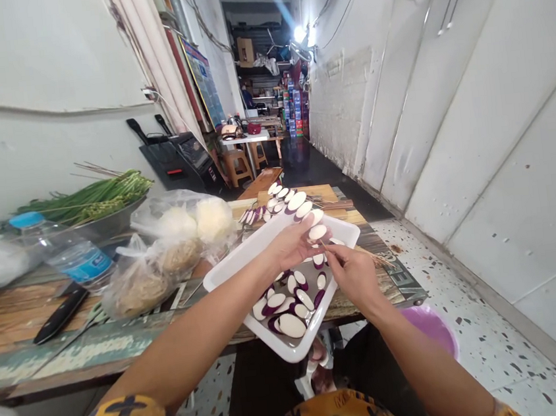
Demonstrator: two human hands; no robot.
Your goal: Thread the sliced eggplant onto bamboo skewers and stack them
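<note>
My left hand (292, 243) is closed on an eggplant slice (317, 232), white with a purple rim, held over a white tray (234, 265). My right hand (353, 271) pinches a thin wooden skewer (375, 257) whose tip meets that slice. Several more eggplant slices (288, 303) lie in the tray below my hands. Behind the tray, skewered eggplant slices (287, 202) are laid in a row on the wooden table (16, 315).
Plastic bags of noodles (177, 245) sit left of the tray, with a water bottle (66, 251), a black-handled knife (61, 315) and a metal bowl of green chives (93, 201). A purple bucket (432, 327) stands on the floor by my right knee. A white wall runs along the right.
</note>
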